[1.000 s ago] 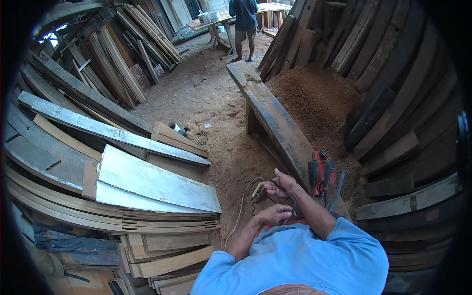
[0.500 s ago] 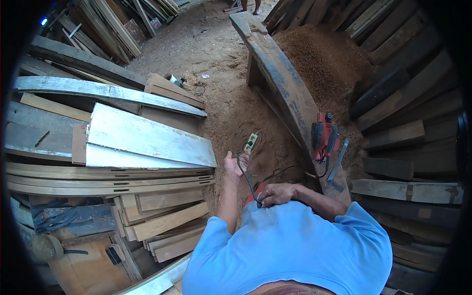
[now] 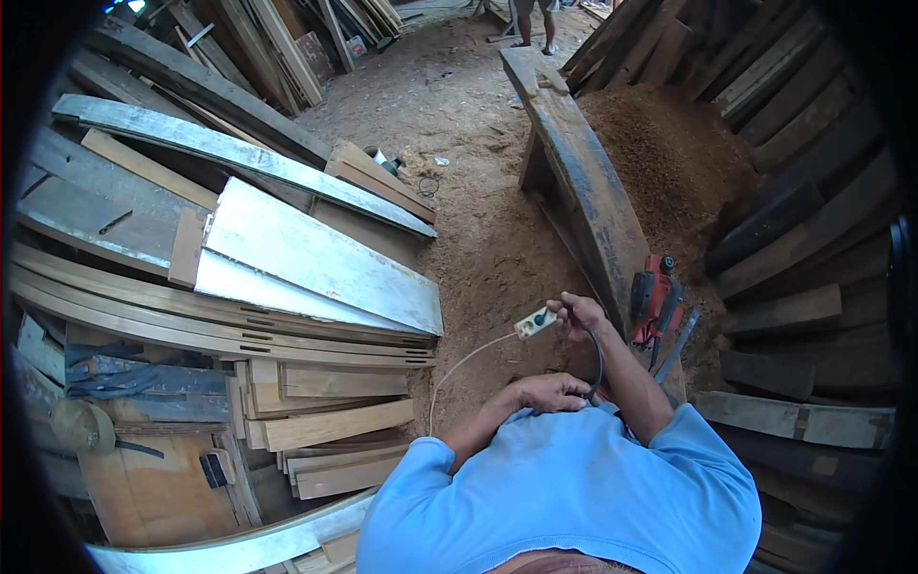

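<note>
The socket (image 3: 532,325) lies at 9 o'clock from the right grip (image 3: 578,314), which pinches its end, long axis 8-to-2; left grip (image 3: 557,392) curled, hold unclear.

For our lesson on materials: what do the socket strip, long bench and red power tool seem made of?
Socket strip: probably hard plastic, pale, with a boxy shape. Long bench: wood, rough and worn; brown shows between bluish stains, perhaps old paint. Red power tool: likely moulded plastic, from its rounded, coloured housing; finish unclear.
</note>
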### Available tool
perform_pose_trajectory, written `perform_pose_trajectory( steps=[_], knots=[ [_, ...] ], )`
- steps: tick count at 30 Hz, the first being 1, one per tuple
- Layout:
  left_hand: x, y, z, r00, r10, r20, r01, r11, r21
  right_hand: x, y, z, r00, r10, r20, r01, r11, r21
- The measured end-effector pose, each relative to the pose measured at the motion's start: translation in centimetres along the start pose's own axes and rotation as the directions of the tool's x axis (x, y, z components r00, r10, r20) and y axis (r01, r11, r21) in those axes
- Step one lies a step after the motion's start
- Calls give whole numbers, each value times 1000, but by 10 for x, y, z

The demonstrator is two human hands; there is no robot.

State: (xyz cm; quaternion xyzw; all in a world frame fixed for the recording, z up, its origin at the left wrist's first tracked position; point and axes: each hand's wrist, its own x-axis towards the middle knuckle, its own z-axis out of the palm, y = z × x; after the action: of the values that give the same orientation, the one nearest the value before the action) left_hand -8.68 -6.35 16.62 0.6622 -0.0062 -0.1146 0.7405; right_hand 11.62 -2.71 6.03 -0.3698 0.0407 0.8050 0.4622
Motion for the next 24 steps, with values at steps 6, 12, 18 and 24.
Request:
perform_pose_trajectory(
  steps=[6,12,18,24],
  knots=[
    [-27,-72,-30,851,-159,-500,-465,213,-859,-77,20,104,988,-108,111,154,696,-701],
    [-71,-186,-103,621,-368,-692,-718,86,-691,-79,87,83,908,401,119,26,230,-973],
    [-26,-49,-32,711,-194,-676,-234,841,-487,-40,40,26,983,181,2,-175,953,-247],
    [-13,-57,5,859,-209,-467,218,975,-35,-18,28,16,975,28,-219,-140,845,-517]
  ],
)
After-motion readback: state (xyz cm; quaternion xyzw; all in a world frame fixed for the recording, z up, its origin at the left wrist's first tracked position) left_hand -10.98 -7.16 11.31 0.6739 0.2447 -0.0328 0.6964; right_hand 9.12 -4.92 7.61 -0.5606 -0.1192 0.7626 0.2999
